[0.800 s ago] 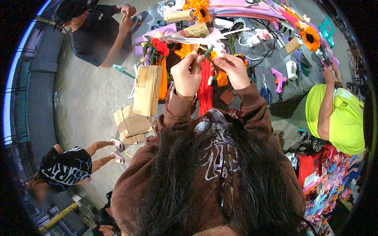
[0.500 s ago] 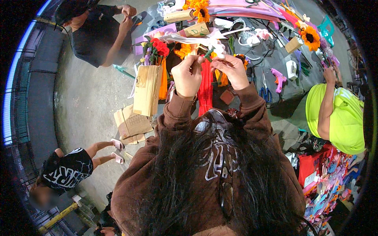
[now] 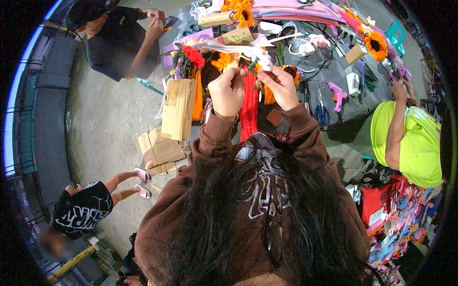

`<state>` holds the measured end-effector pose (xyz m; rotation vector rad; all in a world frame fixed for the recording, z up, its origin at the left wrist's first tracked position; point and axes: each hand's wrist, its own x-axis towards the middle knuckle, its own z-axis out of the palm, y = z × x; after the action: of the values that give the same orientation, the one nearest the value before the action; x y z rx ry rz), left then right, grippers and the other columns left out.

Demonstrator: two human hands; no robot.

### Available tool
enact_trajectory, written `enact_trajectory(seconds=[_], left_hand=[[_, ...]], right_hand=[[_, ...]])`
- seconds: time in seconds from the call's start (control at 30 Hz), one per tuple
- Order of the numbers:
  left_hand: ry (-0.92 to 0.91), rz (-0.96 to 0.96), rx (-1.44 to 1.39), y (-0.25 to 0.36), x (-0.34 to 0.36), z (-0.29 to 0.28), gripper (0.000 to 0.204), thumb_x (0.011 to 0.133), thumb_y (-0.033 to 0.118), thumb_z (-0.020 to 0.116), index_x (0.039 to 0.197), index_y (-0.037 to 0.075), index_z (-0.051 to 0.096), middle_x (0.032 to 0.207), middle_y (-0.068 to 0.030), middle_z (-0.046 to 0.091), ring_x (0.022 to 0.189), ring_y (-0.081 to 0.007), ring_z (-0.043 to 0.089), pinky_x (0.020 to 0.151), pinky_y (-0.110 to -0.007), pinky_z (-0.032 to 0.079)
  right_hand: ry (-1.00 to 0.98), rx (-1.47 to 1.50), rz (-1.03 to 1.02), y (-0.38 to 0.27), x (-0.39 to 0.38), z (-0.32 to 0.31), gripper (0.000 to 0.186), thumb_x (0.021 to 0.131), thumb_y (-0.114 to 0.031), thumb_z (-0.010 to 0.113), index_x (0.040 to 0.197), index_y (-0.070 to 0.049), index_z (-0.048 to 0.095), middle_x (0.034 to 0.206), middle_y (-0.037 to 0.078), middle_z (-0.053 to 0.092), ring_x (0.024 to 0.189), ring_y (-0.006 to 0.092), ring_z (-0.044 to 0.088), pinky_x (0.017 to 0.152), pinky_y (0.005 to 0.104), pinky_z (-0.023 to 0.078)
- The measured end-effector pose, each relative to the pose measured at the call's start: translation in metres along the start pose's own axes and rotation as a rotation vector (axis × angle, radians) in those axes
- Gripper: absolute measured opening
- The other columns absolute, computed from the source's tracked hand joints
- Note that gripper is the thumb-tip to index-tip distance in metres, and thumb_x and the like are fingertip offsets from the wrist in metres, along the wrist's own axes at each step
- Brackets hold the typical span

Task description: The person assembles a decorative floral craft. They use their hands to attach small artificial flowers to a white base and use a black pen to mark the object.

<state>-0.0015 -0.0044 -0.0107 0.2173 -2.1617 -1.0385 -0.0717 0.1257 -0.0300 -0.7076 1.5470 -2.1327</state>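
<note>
My left hand [image 3: 226,90] and my right hand [image 3: 279,86] pinch a small dark green piece [image 3: 252,66] between their fingertips, with a white fluffy flower [image 3: 262,58] just above it. Under and between my hands lies a bundle of red pipe-cleaner stems [image 3: 249,112]. Beside my left hand are red flowers [image 3: 194,58], orange strands [image 3: 197,107] and a cardboard piece [image 3: 177,109]. Blue-handled scissors [image 3: 322,110] and a pink glue gun [image 3: 338,97] lie right of my right hand.
The crowded table [image 3: 330,71] holds sunflowers [image 3: 376,46], wooden-coloured blocks and white cords. A person in black [image 3: 112,43] works at upper left, one in yellow-green [image 3: 405,143] at right. Another person [image 3: 83,209] is at lower left. Flattened cardboard [image 3: 157,148] lies on the floor.
My right fingertips have closed in on the green piece, which has tilted and now shows less below them. The person at lower left has shifted slightly downward.
</note>
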Motion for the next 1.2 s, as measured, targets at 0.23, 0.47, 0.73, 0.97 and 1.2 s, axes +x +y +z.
enact_trajectory(seconds=[0.23, 0.47, 0.73, 0.97, 1.2], left_hand=[[-0.005, -0.045, 0.012, 0.002, -0.001, -0.001, 0.007, 0.08, 0.005, 0.057, 0.077, -0.002, 0.059, 0.058, -0.0097, 0.058, 0.051, -0.0087, 0.053, 0.049, -0.023, 0.043], [0.011, 0.015, 0.05, -0.002, -0.002, 0.002, 0.004, 0.077, 0.0, 0.056, 0.078, -0.001, 0.059, 0.061, -0.0134, 0.058, 0.053, -0.0152, 0.058, 0.049, -0.025, 0.043], [0.012, 0.024, 0.035, 0.002, -0.004, 0.004, 0.005, 0.077, -0.001, 0.055, 0.077, -0.001, 0.059, 0.063, -0.0132, 0.059, 0.053, -0.016, 0.058, 0.049, -0.025, 0.043], [-0.012, -0.098, -0.09, -0.004, -0.011, 0.011, 0.007, 0.079, 0.005, 0.056, 0.076, -0.001, 0.058, 0.061, -0.0124, 0.058, 0.052, -0.0204, 0.057, 0.048, -0.026, 0.042], [-0.508, -0.696, -1.181, 0.0, -0.01, -0.002, 0.015, 0.085, 0.016, 0.049, 0.076, 0.004, 0.051, 0.056, 0.0049, 0.042, 0.046, -0.0025, 0.03, 0.04, -0.018, 0.024]], right_hand=[[-0.013, 0.012, 0.05, -0.003, -0.005, 0.002, 0.015, 0.081, -0.007, 0.056, 0.094, 0.001, 0.056, 0.071, 0.009, 0.061, 0.055, 0.0094, 0.055, 0.048, 0.0189, 0.042], [0.042, 0.119, 0.059, -0.002, -0.007, 0.008, 0.014, 0.082, -0.009, 0.056, 0.092, -0.001, 0.054, 0.071, 0.003, 0.058, 0.059, 0.0074, 0.054, 0.049, 0.0176, 0.042], [-0.003, 0.097, 0.127, 0.011, -0.006, 0.003, 0.017, 0.086, -0.021, 0.052, 0.084, -0.005, 0.053, 0.066, -0.005, 0.047, 0.056, 0.0023, 0.041, 0.051, 0.0172, 0.034], [0.025, 0.138, 0.196, 0.011, -0.007, 0.001, 0.021, 0.085, -0.025, 0.055, 0.083, -0.004, 0.057, 0.065, -0.006, 0.043, 0.056, 0.0007, 0.036, 0.05, 0.0158, 0.029], [0.114, -0.231, -0.198, -0.006, -0.008, 0.01, 0.021, 0.082, -0.014, 0.057, 0.097, 0.0, 0.057, 0.077, 0.0, 0.058, 0.068, 0.0053, 0.052, 0.061, 0.0201, 0.042]])
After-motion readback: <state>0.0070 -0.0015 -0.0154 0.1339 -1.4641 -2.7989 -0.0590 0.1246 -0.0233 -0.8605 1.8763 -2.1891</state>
